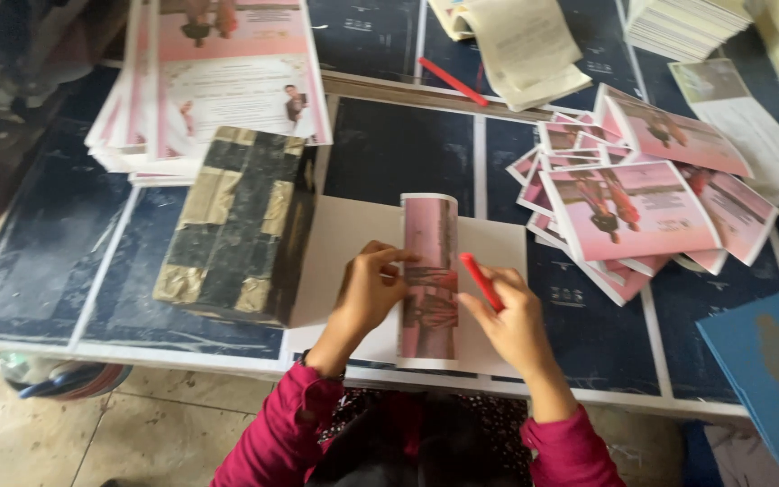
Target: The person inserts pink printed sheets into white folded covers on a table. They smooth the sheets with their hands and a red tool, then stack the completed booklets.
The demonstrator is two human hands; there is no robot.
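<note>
A folded pink printed sheet (429, 230) lies upright on a pale grey board (335, 243) in front of me. My left hand (368, 290) presses on the sheet's left edge with its fingers curled over it. My right hand (511, 317) rests on the sheet's right edge and grips a red stick-shaped tool (480, 280) that slants up to the left. Both sleeves are magenta.
A dark block patched with tan tape (232, 225) sits left of the board. A stack of pink printed sheets (218, 77) lies at the back left, a loose heap of folded ones (628, 203) at the right. A second red stick (453, 81) lies at the back. Blue card (768, 361) is at the near right.
</note>
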